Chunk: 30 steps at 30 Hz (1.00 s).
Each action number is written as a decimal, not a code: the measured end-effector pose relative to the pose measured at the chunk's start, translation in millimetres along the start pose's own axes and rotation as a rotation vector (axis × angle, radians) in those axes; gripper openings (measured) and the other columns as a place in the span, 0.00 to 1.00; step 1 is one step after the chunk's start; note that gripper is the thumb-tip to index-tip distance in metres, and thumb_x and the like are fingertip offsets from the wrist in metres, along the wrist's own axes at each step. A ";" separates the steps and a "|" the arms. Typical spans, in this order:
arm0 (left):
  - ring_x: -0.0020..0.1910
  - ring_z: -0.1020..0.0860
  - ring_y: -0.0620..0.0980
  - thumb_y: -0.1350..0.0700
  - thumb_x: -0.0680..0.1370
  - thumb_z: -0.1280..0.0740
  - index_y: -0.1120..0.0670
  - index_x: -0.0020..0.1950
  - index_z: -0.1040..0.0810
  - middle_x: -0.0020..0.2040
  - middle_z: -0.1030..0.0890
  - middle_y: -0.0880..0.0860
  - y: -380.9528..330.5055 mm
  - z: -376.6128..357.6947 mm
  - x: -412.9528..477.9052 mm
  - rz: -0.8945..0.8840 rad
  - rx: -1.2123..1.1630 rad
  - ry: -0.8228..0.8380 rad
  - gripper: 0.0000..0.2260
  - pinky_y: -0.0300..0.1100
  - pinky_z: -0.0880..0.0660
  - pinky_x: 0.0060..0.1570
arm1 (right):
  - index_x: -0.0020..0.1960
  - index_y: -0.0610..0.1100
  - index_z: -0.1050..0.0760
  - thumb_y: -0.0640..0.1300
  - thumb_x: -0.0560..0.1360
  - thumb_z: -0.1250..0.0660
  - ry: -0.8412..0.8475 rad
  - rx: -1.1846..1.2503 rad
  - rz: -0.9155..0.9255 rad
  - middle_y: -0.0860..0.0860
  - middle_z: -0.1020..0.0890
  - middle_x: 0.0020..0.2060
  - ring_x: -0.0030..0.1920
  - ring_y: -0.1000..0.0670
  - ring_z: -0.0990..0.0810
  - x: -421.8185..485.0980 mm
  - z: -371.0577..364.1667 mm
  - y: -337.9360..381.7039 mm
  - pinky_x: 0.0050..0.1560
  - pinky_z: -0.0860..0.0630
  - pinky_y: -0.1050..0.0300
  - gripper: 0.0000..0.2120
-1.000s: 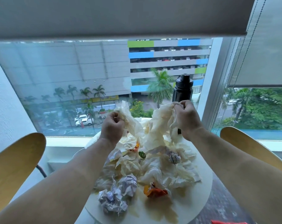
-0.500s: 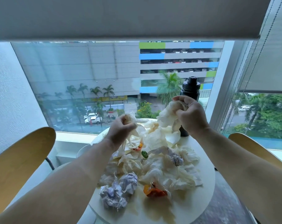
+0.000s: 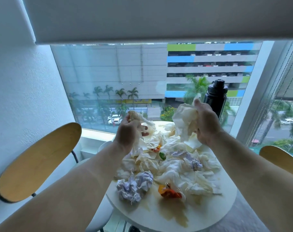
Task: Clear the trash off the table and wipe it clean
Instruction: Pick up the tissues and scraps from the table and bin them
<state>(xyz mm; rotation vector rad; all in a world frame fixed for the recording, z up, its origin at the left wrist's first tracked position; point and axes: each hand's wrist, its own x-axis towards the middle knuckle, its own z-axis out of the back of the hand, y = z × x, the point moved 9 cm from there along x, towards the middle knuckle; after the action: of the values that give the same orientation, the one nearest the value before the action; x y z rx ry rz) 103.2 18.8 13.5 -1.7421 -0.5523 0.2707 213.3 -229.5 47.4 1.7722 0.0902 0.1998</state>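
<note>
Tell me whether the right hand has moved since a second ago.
Yes. The right hand, gripping a crumpled tissue, was in front of the black bottle; now it sits lower and left of it.

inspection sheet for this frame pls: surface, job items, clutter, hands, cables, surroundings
Surface: round white table, brown liquid stains near front edge.
Job's things: crumpled tissues piled across the table; lavender paper wads; orange wrapper; no wiping cloth seen.
Clutter: black bottle upright at the far edge.
Hands: left hand and right hand each clutch a tissue wad, raised above the pile.
Cables: nothing seen.
Surroundings: window, wooden chair backs on both sides.
</note>
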 end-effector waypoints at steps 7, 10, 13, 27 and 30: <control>0.39 0.27 0.52 0.68 0.60 0.43 0.62 0.57 0.27 0.38 0.28 0.56 -13.5 25.6 -26.3 -0.038 -0.001 0.131 0.26 0.43 0.22 0.39 | 0.57 0.44 0.25 0.27 0.79 0.39 0.098 -0.072 -0.049 0.40 0.21 0.48 0.42 0.43 0.20 -15.6 -45.8 -26.7 0.36 0.22 0.48 0.15; 0.41 0.23 0.53 0.70 0.67 0.42 0.66 0.58 0.26 0.41 0.23 0.60 -24.6 57.1 -31.0 -0.096 0.091 0.044 0.20 0.40 0.19 0.40 | 0.55 0.44 0.25 0.26 0.79 0.48 0.129 -0.016 -0.088 0.40 0.22 0.46 0.40 0.43 0.19 -27.6 -74.3 -32.6 0.36 0.23 0.48 0.19; 0.48 0.18 0.53 0.64 0.77 0.36 0.65 0.59 0.22 0.48 0.17 0.59 -27.2 96.7 -32.4 -0.096 0.126 0.025 0.12 0.44 0.17 0.49 | 0.55 0.47 0.25 0.28 0.81 0.51 0.183 0.054 -0.157 0.42 0.21 0.46 0.39 0.42 0.13 -42.8 -112.8 -47.3 0.37 0.19 0.47 0.21; 0.45 0.14 0.60 0.65 0.80 0.28 0.58 0.65 0.24 0.47 0.12 0.57 -25.4 335.4 -105.3 0.004 0.167 -0.179 0.14 0.56 0.16 0.54 | 0.69 0.43 0.24 0.27 0.71 0.52 0.478 0.074 -0.300 0.38 0.21 0.53 0.37 0.47 0.26 -181.9 -337.5 -145.2 0.30 0.23 0.56 0.32; 0.49 0.14 0.54 0.57 0.79 0.25 0.56 0.60 0.16 0.49 0.11 0.55 -2.1 378.4 -121.1 0.059 0.281 -0.253 0.10 0.55 0.16 0.57 | 0.72 0.45 0.25 0.22 0.71 0.54 0.504 -0.010 -0.340 0.41 0.21 0.64 0.44 0.45 0.25 -204.6 -358.7 -186.6 0.33 0.20 0.55 0.38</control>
<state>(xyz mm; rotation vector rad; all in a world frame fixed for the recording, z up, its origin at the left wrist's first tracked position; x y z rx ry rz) -176.7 280.7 -91.0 -1.4611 -0.6131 0.5885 -44.6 120.3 -81.3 1.6328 0.7445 0.3930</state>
